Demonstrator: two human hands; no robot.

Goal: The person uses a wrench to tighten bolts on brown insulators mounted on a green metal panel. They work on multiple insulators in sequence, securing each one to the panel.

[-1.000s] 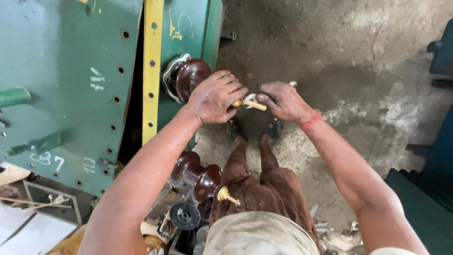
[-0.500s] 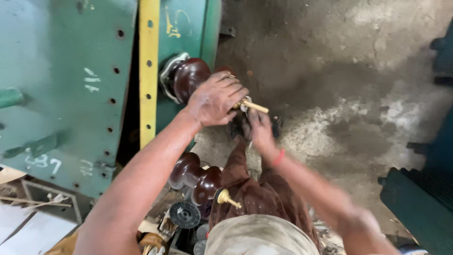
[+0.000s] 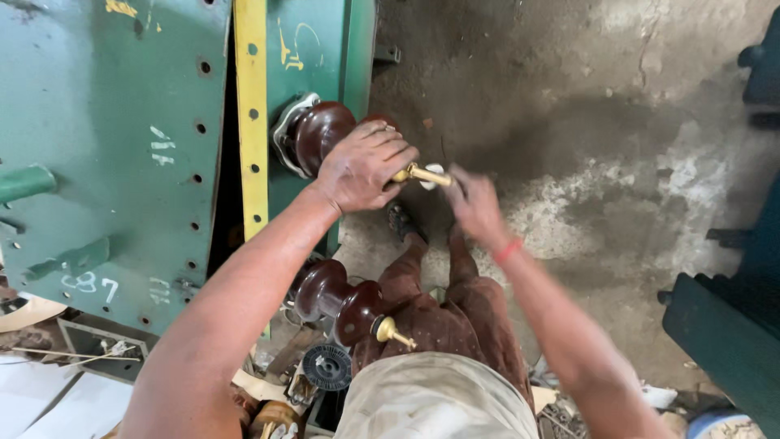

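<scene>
My left hand (image 3: 363, 165) is closed around the outer end of the upper brown ribbed insulator (image 3: 322, 135), which sticks out from the side of a green metal tank (image 3: 114, 138). A brass stud (image 3: 422, 174) points out past my fingers. My right hand (image 3: 474, 205) is blurred just right of the stud's tip, fingers toward it; whether it holds anything cannot be told. A second brown insulator (image 3: 340, 300) with its own brass stud (image 3: 392, 332) projects from the tank lower down, near my knees.
A yellow vertical strip (image 3: 251, 114) runs down the tank. The concrete floor (image 3: 617, 154) is stained and dusty. Dark green metal parts (image 3: 731, 333) stand at the right edge. A black disc (image 3: 327, 367), scraps and papers lie at the tank's foot.
My right hand dropped away from the stud tip, then came back up beside it. The left hand kept its grip on the upper insulator. The view shifted slightly.
</scene>
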